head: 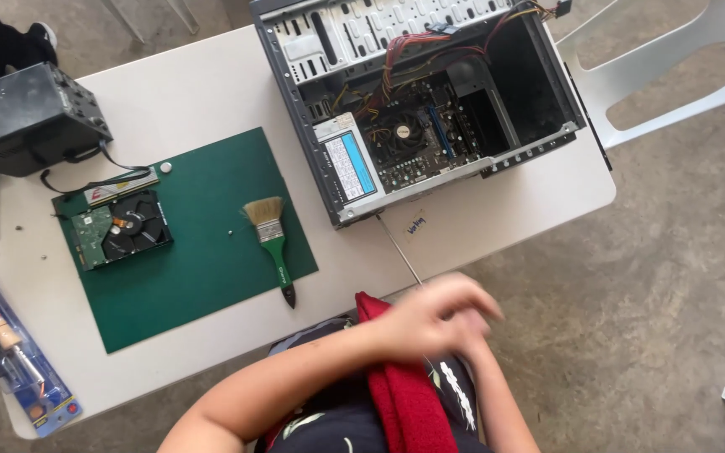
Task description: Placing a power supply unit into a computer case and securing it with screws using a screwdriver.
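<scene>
hands [442, 315] blurred, clasped at table edge, grip cannot be told | screwdriver shaft [399, 249] seems held, tip at open PC case [430, 101] | brush [268, 235], hard drive [123, 228] parked on green mat [203, 277] within reach

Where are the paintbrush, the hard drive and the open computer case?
paintbrush [272, 242]: head view, on its green handle.
hard drive [124, 228]: head view, on its dark underside beside the circuit board.
open computer case [430, 101]: head view, on the board inside.
</scene>
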